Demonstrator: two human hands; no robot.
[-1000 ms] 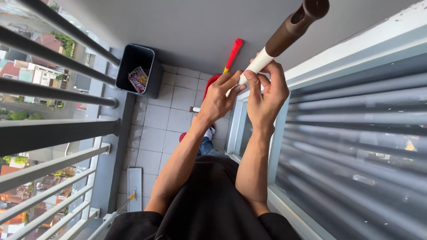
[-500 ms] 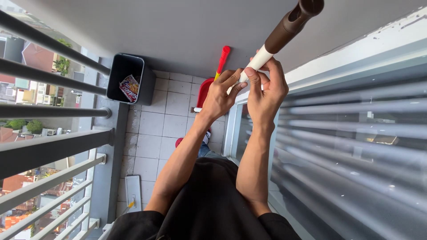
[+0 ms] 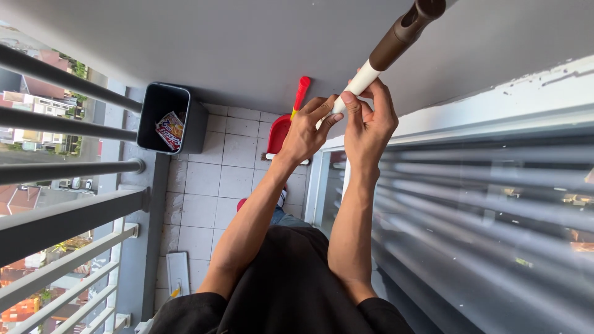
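Since 1 s ago the view has drifted: dark grey plastic bin (image 3: 162,117) w/ a colourful wrapper sits further right; both hands stay on the pole. The long pole, white plastic lower section and brown upper section (image 3: 383,54), runs diagonally from frame centre to upper right, tip near the top edge. Left hand (image 3: 304,130) pinches the white end from lower left; right hand (image 3: 370,120) is wrapped round it from the right, nearer the brown part. Red long-handled dustpan (image 3: 286,120) lies on the tiled floor below.
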